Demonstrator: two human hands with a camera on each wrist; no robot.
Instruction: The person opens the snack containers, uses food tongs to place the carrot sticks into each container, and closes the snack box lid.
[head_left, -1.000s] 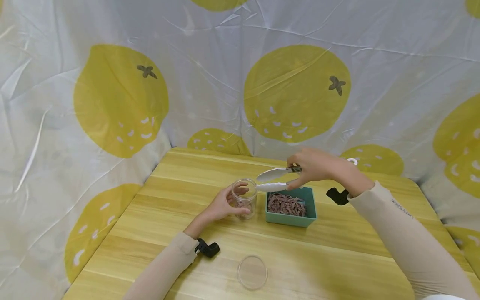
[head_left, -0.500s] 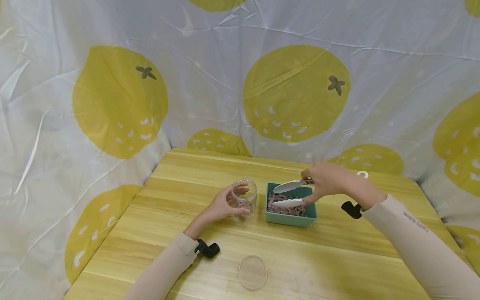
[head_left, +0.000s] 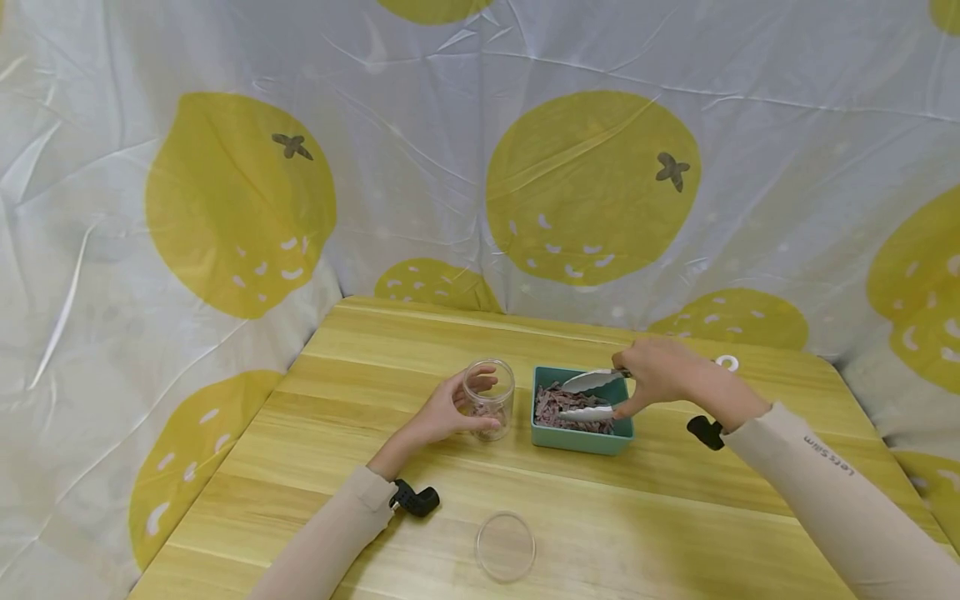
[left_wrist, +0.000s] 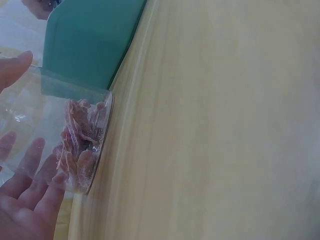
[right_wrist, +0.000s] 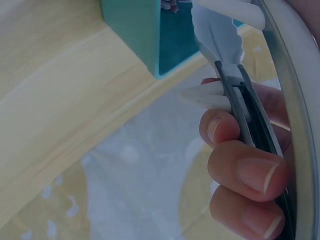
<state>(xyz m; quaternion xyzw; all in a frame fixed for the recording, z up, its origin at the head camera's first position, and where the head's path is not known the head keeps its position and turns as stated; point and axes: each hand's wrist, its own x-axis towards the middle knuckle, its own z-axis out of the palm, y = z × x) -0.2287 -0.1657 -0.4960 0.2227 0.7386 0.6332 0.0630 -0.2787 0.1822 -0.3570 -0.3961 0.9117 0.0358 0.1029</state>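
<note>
A clear jar [head_left: 490, 402] stands upright on the table, and my left hand [head_left: 446, 410] grips it round the side. In the left wrist view, reddish-brown dried strips [left_wrist: 80, 145] lie at the jar's bottom. My right hand [head_left: 663, 372] holds white-tipped tongs [head_left: 592, 381], its fingers curled round the metal arms in the right wrist view. The tongs' tips are spread apart and dip into a teal box [head_left: 581, 442] holding a heap of similar strips [head_left: 551, 406]. Whether any strip sits between the tips cannot be told.
A clear round lid [head_left: 506, 546] lies on the wooden table [head_left: 390, 542] near the front. The box stands just right of the jar. A lemon-print curtain [head_left: 420, 167] hangs behind and beside the table.
My right hand has moved the tongs from above the jar's mouth to the right and down into the teal box. My left hand and the jar have stayed in place.
</note>
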